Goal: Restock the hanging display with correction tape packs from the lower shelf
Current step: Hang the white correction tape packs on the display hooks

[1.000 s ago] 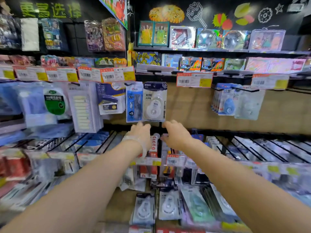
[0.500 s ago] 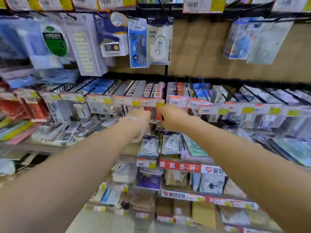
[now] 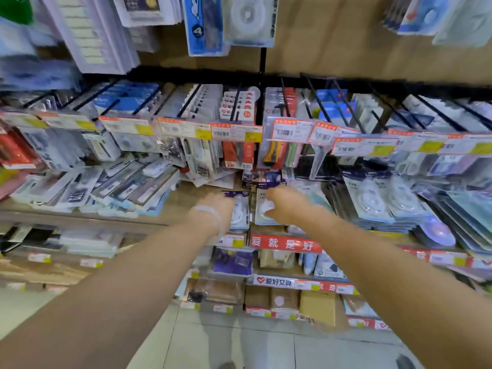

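Two bare hands reach over the lower wooden shelf (image 3: 87, 218), each onto one of two clear blister packs of white correction tape with dark purple header cards. The left hand (image 3: 217, 209), a pale translucent bangle (image 3: 210, 214) round its wrist, covers the left edge of the left correction tape pack (image 3: 241, 210); its fingertips are hidden behind the hand and blurred, so I cannot tell whether they are straight or curled round the pack. The right hand (image 3: 283, 205) lies on the right correction tape pack (image 3: 262, 209), fingers bent down onto its face with the thumb towards the lower edge; whether it truly grips cannot be told through the blur. The two packs lie flat, side by side, just apart, at the shelf's front edge, directly beneath the fingers.

Beyond the fingertips, one more purple-headed pack (image 3: 267, 184) shows. To the right of the right hand's fingers a stack of similar clear tape packs (image 3: 372, 198) leans on the same shelf. Above the fingers, a row of black wire hooks (image 3: 343, 107) carries packaged stationery behind orange-and-yellow price tags (image 3: 237, 131). Higher still, one white correction tape pack (image 3: 249, 20) hangs beside a blue carded pack (image 3: 203, 25). Just below the right wrist runs a red shelf strip with white characters (image 3: 286, 243)
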Tool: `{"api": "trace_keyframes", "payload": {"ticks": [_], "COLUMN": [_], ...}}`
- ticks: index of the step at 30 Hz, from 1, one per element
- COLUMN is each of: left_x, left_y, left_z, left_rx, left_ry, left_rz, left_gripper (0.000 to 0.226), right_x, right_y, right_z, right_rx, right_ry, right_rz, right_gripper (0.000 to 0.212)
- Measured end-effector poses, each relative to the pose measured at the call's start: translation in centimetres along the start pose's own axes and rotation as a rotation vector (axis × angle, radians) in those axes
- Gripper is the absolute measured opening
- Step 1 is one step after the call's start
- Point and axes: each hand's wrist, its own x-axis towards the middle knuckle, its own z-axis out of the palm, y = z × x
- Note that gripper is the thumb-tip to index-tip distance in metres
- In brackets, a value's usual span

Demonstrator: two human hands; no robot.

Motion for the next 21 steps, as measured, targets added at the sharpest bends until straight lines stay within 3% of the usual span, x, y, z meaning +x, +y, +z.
{"api": "trace_keyframes", "payload": {"ticks": [5,9,13,17,21], "left_x": [4.0,7.4,9.5,11.0,12.4], "left_y": [-0.6,-1.3,-1.8,-1.6,-1.8], "left_z": [3.0,5.0,5.3,6.1,6.2], "left_rx": [-0.124,-0.206,-0.414,-0.584,-0.548], "left_ry": [-0.127,-0.183,-0.141,-0.134,-0.178], "left_rz": [-0.026,-0.036,-0.109,-0.250,-0.310], "left_gripper": [0.046,0.036,0.038,0.050,0.062], "right_x": [3.7,5.9,6.9,7.8,8.8], "right_y": [1.5,2.6,3.2,3.7,4.1], "right_z": [2.5,3.7,4.5,5.3,6.3], "right_rx": [0.056,0.154,0.191,0.235,0.378], "right_ry": [-0.032,-0.006,0.047,0.040,0.006], "right_rz": [0.146,0.281,0.375,0.444,0.521], "right_gripper": [0.051,0.064,0.072,0.084,0.099]}}
